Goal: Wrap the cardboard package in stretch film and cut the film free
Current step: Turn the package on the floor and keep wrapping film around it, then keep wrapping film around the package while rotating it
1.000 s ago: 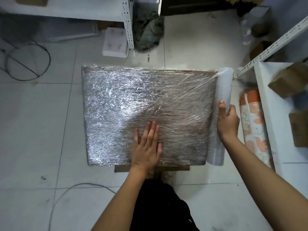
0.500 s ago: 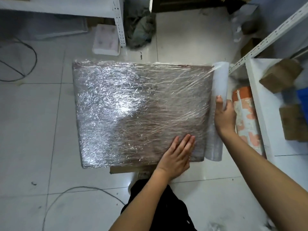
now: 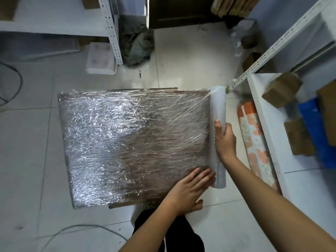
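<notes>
I can read no text, label, brand, number or sign anywhere here, not on the package (image 3: 134, 146), the film roll (image 3: 218, 113) or the shelves (image 3: 254, 84) beside me

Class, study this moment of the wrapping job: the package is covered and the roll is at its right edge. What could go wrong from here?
1. The film still joins the roll to the package, and no cutter shows; tearing by hand might leave a ragged tail.
2. The left hand presses only the near right corner, so a pull from the right hand could shift the package.
</notes>
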The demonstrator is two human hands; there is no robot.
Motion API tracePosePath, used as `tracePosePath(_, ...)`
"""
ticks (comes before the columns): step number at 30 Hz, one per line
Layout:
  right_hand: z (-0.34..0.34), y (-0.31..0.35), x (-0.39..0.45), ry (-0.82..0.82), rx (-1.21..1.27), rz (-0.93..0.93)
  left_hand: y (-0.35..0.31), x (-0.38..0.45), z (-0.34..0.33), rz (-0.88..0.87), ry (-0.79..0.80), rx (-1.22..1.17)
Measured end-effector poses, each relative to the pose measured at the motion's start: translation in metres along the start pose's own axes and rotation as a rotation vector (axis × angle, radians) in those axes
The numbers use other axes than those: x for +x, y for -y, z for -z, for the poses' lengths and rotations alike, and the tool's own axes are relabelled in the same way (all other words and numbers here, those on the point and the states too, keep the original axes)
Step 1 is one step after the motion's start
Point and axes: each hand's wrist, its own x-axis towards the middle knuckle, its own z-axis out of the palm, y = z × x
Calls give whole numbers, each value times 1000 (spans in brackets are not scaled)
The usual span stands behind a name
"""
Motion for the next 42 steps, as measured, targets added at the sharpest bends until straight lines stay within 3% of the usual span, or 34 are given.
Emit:
tracePosePath(4, -1, 2, 3, 53, 87, -26, 7, 3, 27, 29, -190, -154)
tracePosePath(6, 1, 1, 5, 86, 134, -33, 21, 20, 49, 207, -320, -83)
tracePosePath(8, 3, 1, 6, 109, 180, -40, 46, 43, 83, 598, -251, -46)
tracePosePath(10, 4, 0, 7, 122, 264, -65, 67, 62, 107, 919, -50, -93)
tracePosePath(12, 7, -1, 11, 160, 374, -129, 73, 75, 115, 1019, 132, -149)
tracePosePath(15, 12, -4, 22, 317, 490, -251, 72, 81, 122, 1068, 150, -265)
tracePosePath(18, 15, -6, 34, 502, 460, -288, 65, 79, 131, 1262, 146, -414)
tracePosePath(21, 13, -1, 45, 535, 477, -301, 51, 75, 131, 1439, 160, -565)
tracePosePath(28, 17, 2, 41, 569, 548, -326, 31, 82, 128, 1499, 225, -640)
tracePosePath(32, 27, 9, 37, 590, 547, -253, 22, 80, 132, 1536, 168, -637)
tracePosePath(42, 64, 93, 40, 589, 366, 122, 19, 86, 160, 1640, -263, -783)
